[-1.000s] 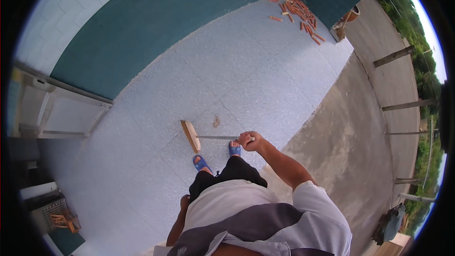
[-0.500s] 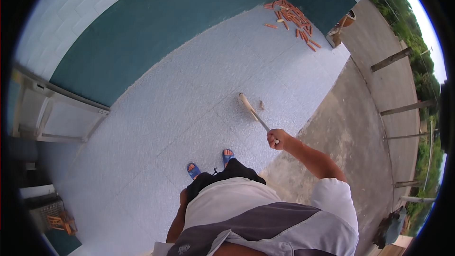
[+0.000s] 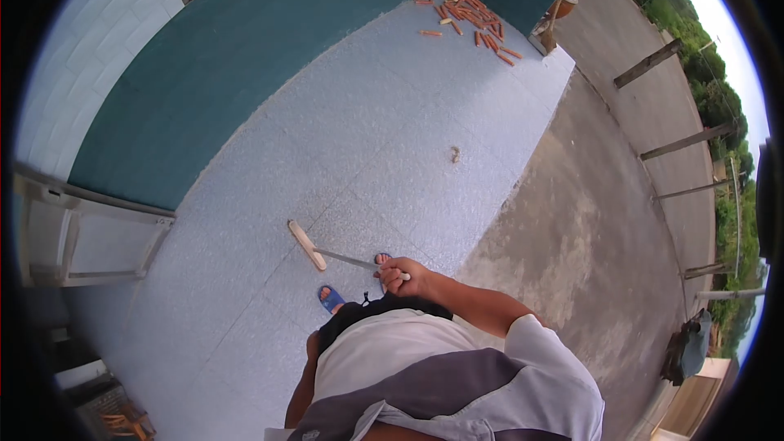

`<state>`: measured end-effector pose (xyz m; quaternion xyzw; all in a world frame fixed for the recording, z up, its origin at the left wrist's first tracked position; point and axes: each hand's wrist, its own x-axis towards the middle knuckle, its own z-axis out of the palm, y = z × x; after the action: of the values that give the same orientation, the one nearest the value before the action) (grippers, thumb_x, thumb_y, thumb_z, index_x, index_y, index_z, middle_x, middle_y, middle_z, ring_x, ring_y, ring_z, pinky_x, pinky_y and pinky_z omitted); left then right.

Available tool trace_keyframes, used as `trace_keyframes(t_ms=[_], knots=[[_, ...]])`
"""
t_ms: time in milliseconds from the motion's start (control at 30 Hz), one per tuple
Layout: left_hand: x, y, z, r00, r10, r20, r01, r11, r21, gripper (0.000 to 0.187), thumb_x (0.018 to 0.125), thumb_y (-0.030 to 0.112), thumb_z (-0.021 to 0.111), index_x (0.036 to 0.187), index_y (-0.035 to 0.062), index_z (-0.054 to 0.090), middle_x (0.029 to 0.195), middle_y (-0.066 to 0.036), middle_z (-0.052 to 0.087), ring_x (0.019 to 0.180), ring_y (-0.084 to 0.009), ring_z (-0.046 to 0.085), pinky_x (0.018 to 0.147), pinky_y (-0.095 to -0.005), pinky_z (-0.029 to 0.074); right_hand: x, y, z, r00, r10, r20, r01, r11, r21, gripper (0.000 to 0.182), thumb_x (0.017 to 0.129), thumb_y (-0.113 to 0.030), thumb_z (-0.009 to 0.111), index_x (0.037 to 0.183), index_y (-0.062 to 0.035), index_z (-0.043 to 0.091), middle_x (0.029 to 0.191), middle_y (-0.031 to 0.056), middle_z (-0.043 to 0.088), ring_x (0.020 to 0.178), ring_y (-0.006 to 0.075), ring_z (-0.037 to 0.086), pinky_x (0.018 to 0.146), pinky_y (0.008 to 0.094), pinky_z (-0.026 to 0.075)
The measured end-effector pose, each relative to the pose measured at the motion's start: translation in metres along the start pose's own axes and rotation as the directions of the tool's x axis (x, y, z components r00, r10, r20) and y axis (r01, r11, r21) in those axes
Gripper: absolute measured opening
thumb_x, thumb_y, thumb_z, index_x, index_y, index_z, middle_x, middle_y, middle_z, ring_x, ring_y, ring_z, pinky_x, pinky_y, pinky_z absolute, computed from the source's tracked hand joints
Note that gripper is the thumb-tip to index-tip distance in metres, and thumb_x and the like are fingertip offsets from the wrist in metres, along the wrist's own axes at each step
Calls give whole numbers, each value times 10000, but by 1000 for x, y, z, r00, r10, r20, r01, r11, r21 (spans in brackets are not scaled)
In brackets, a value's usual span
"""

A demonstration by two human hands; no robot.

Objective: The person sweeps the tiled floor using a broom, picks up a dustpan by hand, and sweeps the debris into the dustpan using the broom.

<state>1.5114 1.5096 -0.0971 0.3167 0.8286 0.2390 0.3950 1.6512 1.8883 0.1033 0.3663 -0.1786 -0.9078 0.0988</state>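
Observation:
My right hand [image 3: 402, 275] is wrapped round the end of a thin grey handle [image 3: 347, 259], just above my right sandal. At the handle's far end a long, pale broom head [image 3: 306, 244] rests on the speckled floor, in front of my left sandal [image 3: 331, 298]. A small brownish heap of debris [image 3: 455, 154] lies on the floor beyond, apart from the broom head. Only my left arm [image 3: 303, 380] shows, hanging at my side, and its hand is hidden behind my body.
Many orange-brown sticks [image 3: 469, 16] lie scattered in the far corner by the green wall [image 3: 269, 41]. A white door [image 3: 106, 241] is at the left. Rough concrete [image 3: 563, 237] borders the floor at right, with posts [image 3: 648, 63] beyond.
My right hand has moved left and nearer my body. The broom head has swung left across the floor, away from the small debris, and the view has shifted slightly.

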Motion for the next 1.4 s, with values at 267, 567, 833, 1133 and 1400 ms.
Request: trace_keyframes(t_ms=[267,567,833,1133,1400], knots=[[-9,35,-15,1000,-11,14,10,997,76,207,706,205,462,693,16,547,684,-178,548,680,-334,536,581,-395,407,-3,-44,-54,998,51,40,-60,967,247,229,766,-74,393,919,91,347,497,-31,366,350,35,367,301,162,253],[10,53,-1,999,-41,-4,41,981,191,187,706,172,464,742,8,547,729,-190,553,716,-343,533,606,-403,407,-171,-144,-80,926,-252,-280,281,957,70,190,781,-108,350,852,66,380,460,-37,351,337,32,357,273,147,239],[12,98,-16,938,-237,-253,223,971,-85,214,727,198,430,733,22,552,726,-178,559,695,-331,534,587,-396,405,-116,-101,-46,723,-576,-381,377,791,-481,93,730,-76,397,640,-52,398,475,47,393,398,146,381,356,271,315],[0,94,-13,980,-82,-180,94,994,63,252,647,276,542,671,26,563,659,-158,565,649,-328,549,554,-398,419,-27,-18,35,972,-224,-72,193,933,-305,24,765,-67,395,776,-45,396,472,-52,318,371,30,297,343,179,208],[21,30,-22,958,-198,-210,189,980,-59,248,660,252,539,752,23,562,764,-168,570,745,-331,542,630,-386,421,94,-11,70,974,224,21,-222,972,-71,87,749,-68,416,686,-26,373,460,-51,336,350,22,332,320,158,241]])
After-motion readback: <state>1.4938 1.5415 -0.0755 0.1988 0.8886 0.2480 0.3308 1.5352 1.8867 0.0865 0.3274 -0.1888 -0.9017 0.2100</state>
